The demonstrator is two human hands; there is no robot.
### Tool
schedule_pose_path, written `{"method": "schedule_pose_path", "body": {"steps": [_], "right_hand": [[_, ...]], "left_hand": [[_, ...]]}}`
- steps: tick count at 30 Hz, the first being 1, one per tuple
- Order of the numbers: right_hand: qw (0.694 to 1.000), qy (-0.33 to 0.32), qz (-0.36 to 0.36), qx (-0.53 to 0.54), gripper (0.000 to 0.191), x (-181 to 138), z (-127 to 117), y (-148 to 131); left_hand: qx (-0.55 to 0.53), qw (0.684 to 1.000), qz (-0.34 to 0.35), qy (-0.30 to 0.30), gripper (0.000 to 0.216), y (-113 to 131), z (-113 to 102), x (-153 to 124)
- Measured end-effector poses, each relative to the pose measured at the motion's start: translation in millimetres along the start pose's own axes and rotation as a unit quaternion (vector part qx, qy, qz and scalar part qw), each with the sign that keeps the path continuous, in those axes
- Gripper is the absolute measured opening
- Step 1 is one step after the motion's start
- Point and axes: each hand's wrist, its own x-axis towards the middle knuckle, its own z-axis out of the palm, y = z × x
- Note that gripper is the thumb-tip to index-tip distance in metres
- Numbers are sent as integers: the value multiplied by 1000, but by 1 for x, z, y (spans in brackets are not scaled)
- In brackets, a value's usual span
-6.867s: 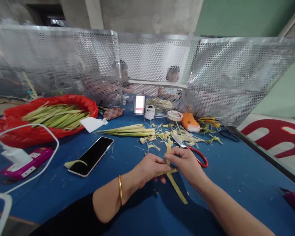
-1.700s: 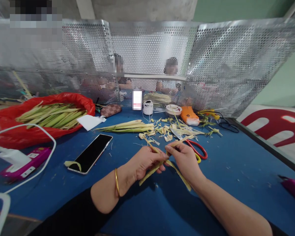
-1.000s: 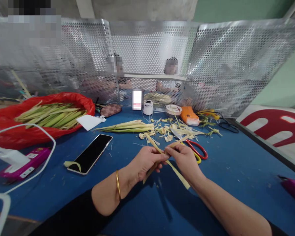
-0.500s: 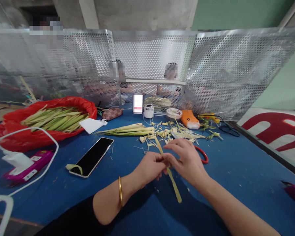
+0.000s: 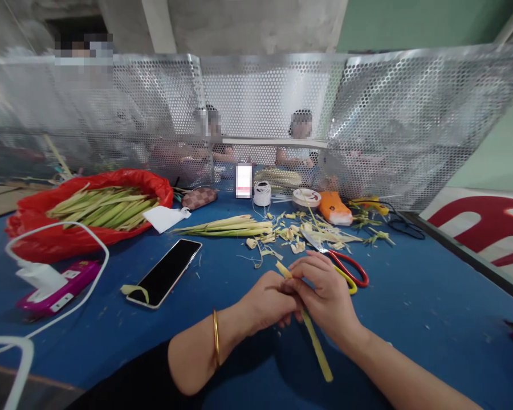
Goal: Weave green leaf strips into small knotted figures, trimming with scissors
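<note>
Closest in, the left hand (image 5: pixel 267 302) and the right hand (image 5: pixel 325 290) meet just above the desk (image 5: pixel 410 319), fingers bunched together and pinching a leaf strip (image 5: pixel 316 344) between them. A second ago, ends crossed and spread out above and below the fingers; half a second ago, the right hand's fingers stood lifted and fanned. Now they are curled down over the left hand's fingertips, and only one short end pokes up above and one long tail hangs below. The crossing itself is hidden, which suggests the work has gone from laying ends across each other to pressing or folding them in place.

The strip is flat and ribbon-like, pale yellow-green, with a slightly wavy edge along the tail and a blunt, cut-looking lower end. Whether the two ends belong to one piece cannot be told.

To the left lies a dark phone (image 5: pixel 166 273) with a curled leaf scrap (image 5: pixel 137 293) across its lower corner. Scissors (image 5: pixel 332 254) with red and yellow handles rest just beyond the right hand. Farther back are loose trimmings (image 5: pixel 297 233), a bundle of leaves (image 5: pixel 231 226), and a red bag (image 5: pixel 81 244) holding more. Behind them sit a ball of string (image 5: pixel 263 196) and a perforated screen (image 5: pixel 256 85).
</note>
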Motion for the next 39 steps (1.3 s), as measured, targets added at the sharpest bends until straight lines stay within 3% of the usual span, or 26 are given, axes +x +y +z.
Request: {"method": "schedule_pose_path", "body": {"steps": [10, 14, 17, 21, 23, 25, 28, 33, 39], "right_hand": [[998, 19, -48, -23, 18, -1, 4, 0], [999, 3, -33, -24, 16, 1, 4, 2], [1000, 9, -2, -23, 11, 6, -4, 7], [988, 117, 93, -27, 31, 14, -20, 12], [980, 93, 178, -2, 44, 17, -24, 14], [966, 15, 250, 66, 48, 18, -23, 15], [932, -61, 290, 210, 42, 18, -15, 15], [878, -12, 339, 337, 31, 14, -5, 13], [882, 19, 349, 315, 33, 13, -3, 15]], "left_hand": [[-21, 999, -24, -5, 14, -7, 5, 3], [-53, 998, -17, -9, 16, -11, 6, 4], [-121, 993, -11, 15, 21, -8, 2, 4], [-237, 970, -36, 48, 41, 4, -13, 3], [-267, 961, -51, 51, 49, 8, -20, 3], [-277, 958, -54, 47, 54, 9, -23, 3], [-263, 963, -46, 38, 52, 6, -22, 4], [-199, 979, -29, 28, 33, 0, -13, 6], [-190, 981, -39, 11, 26, -2, -10, 4]]}}
